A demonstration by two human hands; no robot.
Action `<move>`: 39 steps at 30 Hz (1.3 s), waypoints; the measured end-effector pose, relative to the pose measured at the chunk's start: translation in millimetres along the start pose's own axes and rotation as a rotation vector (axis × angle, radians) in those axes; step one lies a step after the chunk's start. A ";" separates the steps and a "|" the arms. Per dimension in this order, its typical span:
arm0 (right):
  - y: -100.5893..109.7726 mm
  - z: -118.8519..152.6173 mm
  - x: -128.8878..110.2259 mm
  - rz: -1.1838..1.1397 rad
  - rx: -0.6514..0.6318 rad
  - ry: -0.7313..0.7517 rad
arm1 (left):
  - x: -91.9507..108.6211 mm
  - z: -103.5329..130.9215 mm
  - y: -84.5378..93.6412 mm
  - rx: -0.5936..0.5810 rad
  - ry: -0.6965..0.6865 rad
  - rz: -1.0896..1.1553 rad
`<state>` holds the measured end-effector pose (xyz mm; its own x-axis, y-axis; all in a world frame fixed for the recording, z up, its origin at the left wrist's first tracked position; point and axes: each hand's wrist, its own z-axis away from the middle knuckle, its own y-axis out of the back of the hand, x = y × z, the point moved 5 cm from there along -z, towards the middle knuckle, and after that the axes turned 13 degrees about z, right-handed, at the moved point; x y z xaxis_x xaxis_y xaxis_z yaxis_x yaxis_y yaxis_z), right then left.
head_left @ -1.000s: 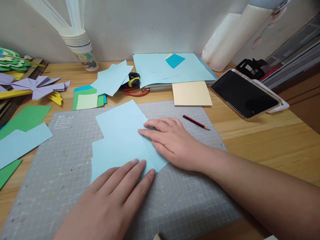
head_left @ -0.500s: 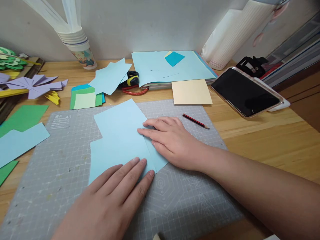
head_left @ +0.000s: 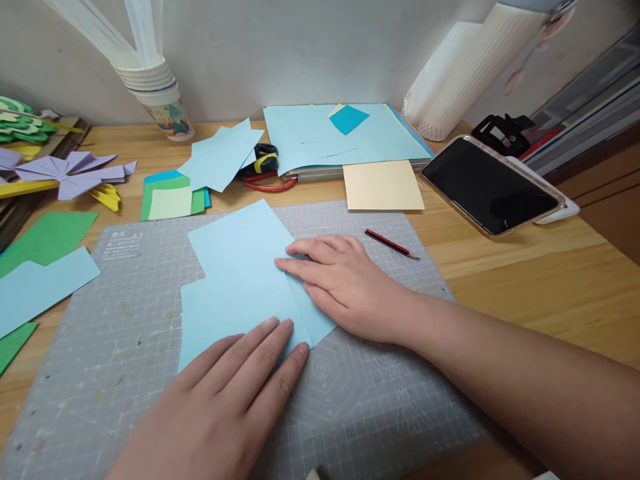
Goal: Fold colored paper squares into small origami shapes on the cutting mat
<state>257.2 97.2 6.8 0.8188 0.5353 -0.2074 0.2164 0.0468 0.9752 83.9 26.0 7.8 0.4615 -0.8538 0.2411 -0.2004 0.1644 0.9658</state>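
Two overlapping light-blue paper sheets lie flat on the grey cutting mat [head_left: 130, 393]. The nearer sheet [head_left: 235, 293] covers part of the other light-blue sheet [head_left: 240, 230], whose corners show at the top and at the lower right. My left hand [head_left: 225, 393] rests with outstretched fingers on the near part of the paper, its fingertips by the lower right corner. On the right edge of the paper lies my right hand [head_left: 340, 283], palm down with fingers extended. Both hands press on the paper and grip nothing. A red-and-black pencil [head_left: 393, 244] lies beyond my right hand.
Behind the mat are a cream paper [head_left: 384, 185], a stack of blue sheets [head_left: 350, 143] and black-and-yellow tools [head_left: 266, 159]. A phone [head_left: 493, 183] leans at the right. Green paper [head_left: 57, 233], a purple paper flower [head_left: 70, 175] and a paper cup [head_left: 170, 113] stand at left.
Almost nothing differs. Both hands and the blue sheets keep the same places; the whole view has shifted very slightly.
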 end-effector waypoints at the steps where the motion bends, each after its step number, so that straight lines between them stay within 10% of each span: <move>1: 0.1 0.0 -0.1 0.001 0.000 0.001 | -0.4 0.0 -0.3 0.002 0.005 0.009; 39: -0.4 -0.4 0.5 0.002 0.003 -0.004 | 4.0 -22.8 11.6 0.035 0.023 -0.038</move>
<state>257.3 97.8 6.3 0.8212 0.5321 -0.2061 0.2168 0.0431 0.9753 103.1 35.8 22.1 0.4891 -0.8474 0.2065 -0.2123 0.1139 0.9705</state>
